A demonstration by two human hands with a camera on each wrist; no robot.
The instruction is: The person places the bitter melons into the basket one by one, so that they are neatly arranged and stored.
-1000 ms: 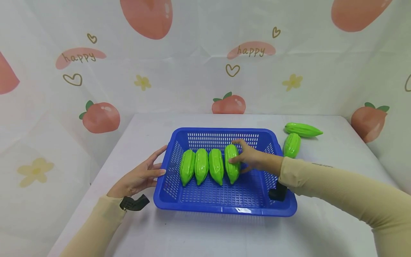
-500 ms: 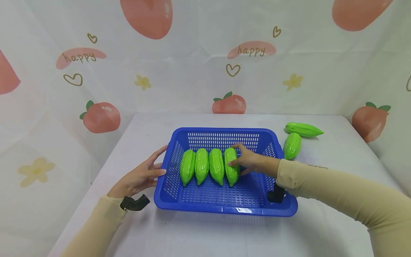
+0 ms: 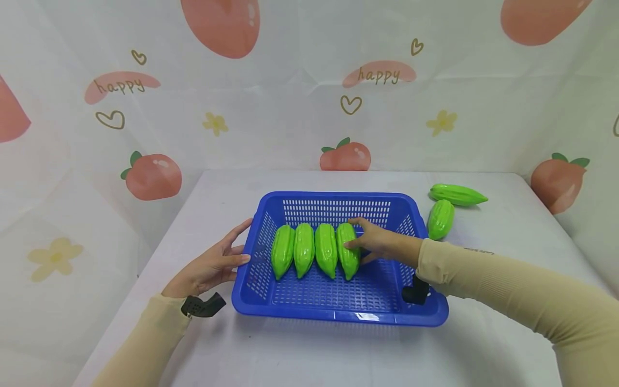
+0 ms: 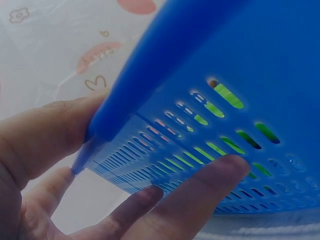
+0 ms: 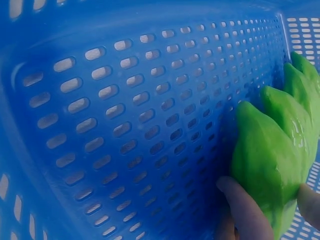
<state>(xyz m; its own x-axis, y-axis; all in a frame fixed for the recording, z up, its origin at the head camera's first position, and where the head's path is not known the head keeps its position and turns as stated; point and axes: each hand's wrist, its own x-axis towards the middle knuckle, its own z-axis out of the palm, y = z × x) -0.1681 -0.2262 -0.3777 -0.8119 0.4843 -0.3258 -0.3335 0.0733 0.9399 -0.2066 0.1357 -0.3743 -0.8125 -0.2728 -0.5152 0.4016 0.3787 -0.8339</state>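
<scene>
In the head view, my right hand [image 3: 379, 239] reaches into a blue plastic basket [image 3: 309, 317] and holds a glossy green ribbed bitter melon [image 3: 348, 252], thumb on the near side and fingers beyond it. That melon is the rightmost of a row lying side by side, pointed ends toward me. Beside it lies another bitter melon [image 3: 326, 251]. In the right wrist view, fingertips touch both sides of the held melon [image 5: 265, 160]. My left hand [image 3: 210, 269] rests against the basket's left outer side, fingers spread along rim and wall; the left wrist view shows fingertips on the slotted wall [image 4: 165, 170].
Two more green melons lie outside the basket, at the back right of the white table: one crosswise melon [image 3: 458, 194] and one melon [image 3: 440, 219] by the basket's right rim. A printed cloth [image 3: 280, 129] stands behind and along the sides.
The right hand has lowered the rightmost melon slightly and brought it down beside the row. In the last half second almost nothing has moved; the left hand has stayed on the basket.
</scene>
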